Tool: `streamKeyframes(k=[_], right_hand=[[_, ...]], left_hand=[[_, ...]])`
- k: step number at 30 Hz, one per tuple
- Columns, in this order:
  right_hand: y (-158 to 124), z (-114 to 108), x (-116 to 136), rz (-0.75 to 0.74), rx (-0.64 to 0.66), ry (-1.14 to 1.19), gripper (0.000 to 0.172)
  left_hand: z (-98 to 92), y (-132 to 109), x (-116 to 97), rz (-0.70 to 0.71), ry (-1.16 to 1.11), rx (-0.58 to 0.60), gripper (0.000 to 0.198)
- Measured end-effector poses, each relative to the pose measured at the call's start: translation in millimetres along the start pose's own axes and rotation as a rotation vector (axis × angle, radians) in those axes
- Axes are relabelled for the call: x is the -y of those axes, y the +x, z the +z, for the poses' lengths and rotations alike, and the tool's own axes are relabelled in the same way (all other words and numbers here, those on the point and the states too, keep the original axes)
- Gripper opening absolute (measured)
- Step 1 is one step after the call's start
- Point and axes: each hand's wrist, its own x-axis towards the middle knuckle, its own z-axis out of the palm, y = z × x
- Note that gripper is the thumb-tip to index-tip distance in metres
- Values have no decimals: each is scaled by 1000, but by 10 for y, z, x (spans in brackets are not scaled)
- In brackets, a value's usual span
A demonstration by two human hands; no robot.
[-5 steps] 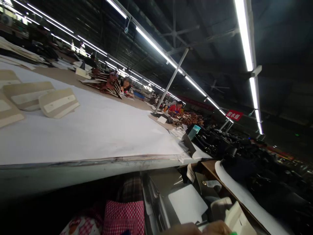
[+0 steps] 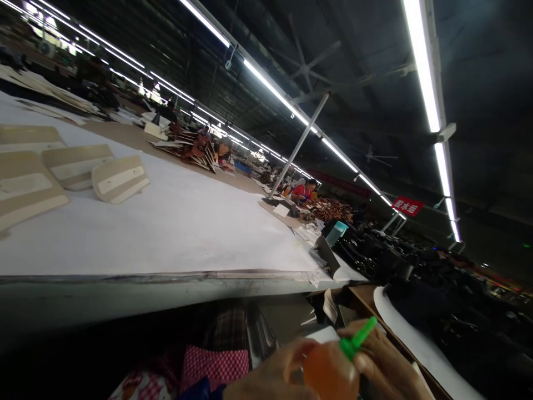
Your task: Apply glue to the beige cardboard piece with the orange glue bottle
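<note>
A small orange bottle [image 2: 331,371] with a green nozzle [image 2: 357,338] is held at the bottom of the frame, right of the middle. It is gripped between both hands. The left hand [image 2: 270,378] is curled around its left side. The right hand [image 2: 381,361] is curled at its right side, with fingers by the nozzle. The nozzle points up and to the right. No label can be seen on the bottle. A red sign [image 2: 407,206] with white writing hangs at the right, too small to be read.
</note>
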Motion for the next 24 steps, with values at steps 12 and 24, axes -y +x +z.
streamKeyframes(k=[12,24], right_hand=[[2428,805,-771,104,-250,-67,35],[2436,1205,-1016,370,-246,-171,44]], left_hand=[[-949,-504,355,-42,791,-595,22],[-886,-1185,282,-518,1134,-700,60]])
